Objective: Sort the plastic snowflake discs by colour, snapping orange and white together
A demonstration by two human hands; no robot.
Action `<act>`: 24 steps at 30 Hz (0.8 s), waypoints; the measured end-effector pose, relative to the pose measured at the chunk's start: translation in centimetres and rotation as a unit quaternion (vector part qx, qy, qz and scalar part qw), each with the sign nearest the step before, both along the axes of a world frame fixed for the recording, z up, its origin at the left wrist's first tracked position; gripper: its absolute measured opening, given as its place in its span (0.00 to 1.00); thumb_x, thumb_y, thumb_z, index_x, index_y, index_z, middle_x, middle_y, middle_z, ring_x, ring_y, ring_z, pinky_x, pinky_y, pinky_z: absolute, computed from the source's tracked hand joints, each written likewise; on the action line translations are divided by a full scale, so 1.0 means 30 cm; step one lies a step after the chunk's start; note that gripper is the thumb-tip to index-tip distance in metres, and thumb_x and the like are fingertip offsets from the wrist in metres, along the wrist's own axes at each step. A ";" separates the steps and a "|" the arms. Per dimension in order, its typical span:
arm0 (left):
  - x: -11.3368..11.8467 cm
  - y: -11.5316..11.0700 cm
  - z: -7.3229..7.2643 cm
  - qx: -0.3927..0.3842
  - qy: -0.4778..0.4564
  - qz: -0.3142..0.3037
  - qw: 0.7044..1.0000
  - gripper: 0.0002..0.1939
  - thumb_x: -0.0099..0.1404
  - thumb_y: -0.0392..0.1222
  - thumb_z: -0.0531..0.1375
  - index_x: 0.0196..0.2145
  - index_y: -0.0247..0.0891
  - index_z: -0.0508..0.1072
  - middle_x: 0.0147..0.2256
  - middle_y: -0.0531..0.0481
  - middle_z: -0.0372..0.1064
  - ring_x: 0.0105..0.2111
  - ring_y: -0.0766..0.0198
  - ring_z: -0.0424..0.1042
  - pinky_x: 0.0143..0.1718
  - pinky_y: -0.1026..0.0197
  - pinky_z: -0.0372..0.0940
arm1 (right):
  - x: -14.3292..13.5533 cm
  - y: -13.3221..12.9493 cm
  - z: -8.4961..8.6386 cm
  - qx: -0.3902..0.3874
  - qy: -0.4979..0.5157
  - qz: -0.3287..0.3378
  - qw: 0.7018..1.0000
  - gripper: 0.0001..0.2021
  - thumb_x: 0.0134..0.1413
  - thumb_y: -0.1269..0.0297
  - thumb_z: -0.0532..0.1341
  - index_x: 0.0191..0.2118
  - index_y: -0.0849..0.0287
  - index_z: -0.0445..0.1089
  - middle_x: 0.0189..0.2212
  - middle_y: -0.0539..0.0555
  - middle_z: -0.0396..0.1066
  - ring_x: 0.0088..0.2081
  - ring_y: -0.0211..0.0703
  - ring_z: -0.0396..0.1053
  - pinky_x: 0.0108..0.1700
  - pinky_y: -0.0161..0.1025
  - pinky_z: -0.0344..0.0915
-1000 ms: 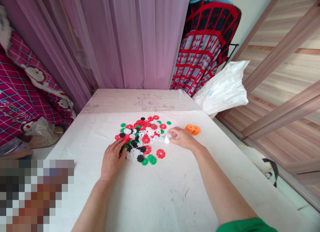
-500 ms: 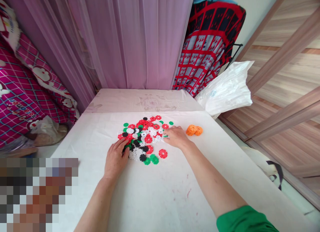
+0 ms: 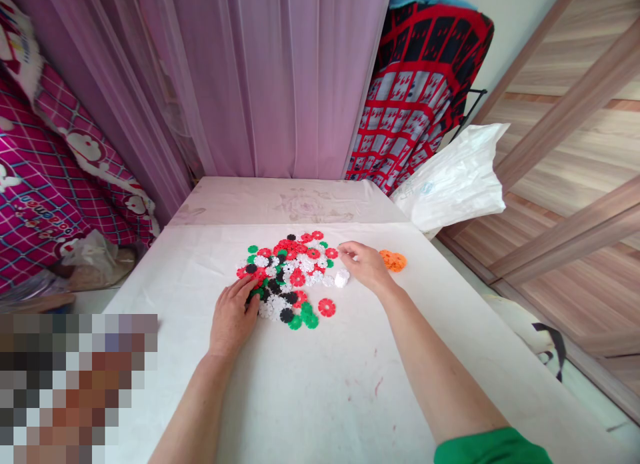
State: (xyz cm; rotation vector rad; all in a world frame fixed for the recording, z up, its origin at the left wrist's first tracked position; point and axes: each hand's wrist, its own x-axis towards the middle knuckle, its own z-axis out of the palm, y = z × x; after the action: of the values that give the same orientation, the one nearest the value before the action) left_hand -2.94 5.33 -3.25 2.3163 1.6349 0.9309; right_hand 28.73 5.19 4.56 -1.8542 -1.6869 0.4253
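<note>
**Recorder:** Head view. Where are the discs, and how do the hands stand?

**Inspector:** The mixed pile of notched discs (image 3: 297,277) lies on the white-covered table (image 3: 310,397). The left hand (image 3: 233,321) rests at its left edge, fingers extended, thumb set wide of them; what lies beneath the palm cannot be told. The right hand (image 3: 367,265) is just beyond the loose white discs (image 3: 341,279), fingers bent, with a narrow gap to the thumb. Whether they grip anything cannot be told.

**Recorder:** Hazards?

**Inspector:** In my judgement, three. Thin, overlapping discs may come up in twos, or slip from a pinch. A drag of the left fingers may spread the pile or hide pieces. The orange discs (image 3: 397,261) sit close behind the right hand; a careless backward sweep could knock them.

**Recorder:** Edges and room?

**Inspector:** The right edge slants beyond the orange discs, with a strip of cloth between. The white plastic bag (image 3: 455,181) crowds the far right corner, and the curtain (image 3: 260,77) backs the far side. The widest room is on the near side of the pile, past the single red disc (image 3: 327,308) and the green discs (image 3: 307,316). The near edge is out of view.
</note>
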 end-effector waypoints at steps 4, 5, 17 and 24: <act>0.001 0.001 0.002 -0.005 -0.001 0.002 1.000 0.20 0.68 0.46 0.52 0.52 0.43 0.76 0.55 0.45 0.73 0.54 0.51 0.71 0.58 0.44 0.65 | 0.047 -0.076 -0.105 -0.004 0.049 -0.099 0.994 0.26 0.51 0.59 0.64 0.57 0.54 0.65 0.45 0.54 0.76 0.40 0.44 0.75 0.44 0.42 0.69; 0.001 0.001 0.002 -0.005 -0.001 0.004 1.000 0.20 0.68 0.46 0.52 0.52 0.44 0.76 0.55 0.45 0.73 0.54 0.51 0.71 0.58 0.44 0.65 | 0.042 -0.096 -0.135 -0.001 0.048 -0.102 0.994 0.31 0.50 0.58 0.65 0.61 0.54 0.62 0.48 0.55 0.75 0.43 0.45 0.74 0.47 0.43 0.69; -0.011 0.010 -0.007 0.006 0.003 -0.009 1.000 0.21 0.68 0.48 0.51 0.53 0.41 0.75 0.55 0.43 0.73 0.54 0.49 0.71 0.57 0.44 0.65 | -0.082 -0.113 -0.202 -0.029 -0.097 -0.149 0.984 0.36 0.53 0.62 0.62 0.67 0.60 0.53 0.47 0.58 0.76 0.52 0.53 0.69 0.55 0.46 0.61; -0.009 0.011 -0.011 0.005 -0.002 0.001 1.000 0.20 0.68 0.48 0.51 0.52 0.44 0.76 0.55 0.46 0.73 0.54 0.51 0.71 0.58 0.44 0.64 | -0.006 -0.108 -0.223 -0.015 -0.114 -0.231 0.966 0.33 0.54 0.61 0.62 0.66 0.59 0.56 0.48 0.60 0.75 0.51 0.55 0.70 0.50 0.45 0.63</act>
State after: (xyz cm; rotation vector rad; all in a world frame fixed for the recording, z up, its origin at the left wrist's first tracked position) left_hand -3.21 5.64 -3.58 2.3182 1.6356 0.9448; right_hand 28.54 1.95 -2.12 -2.3069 -1.3217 0.0445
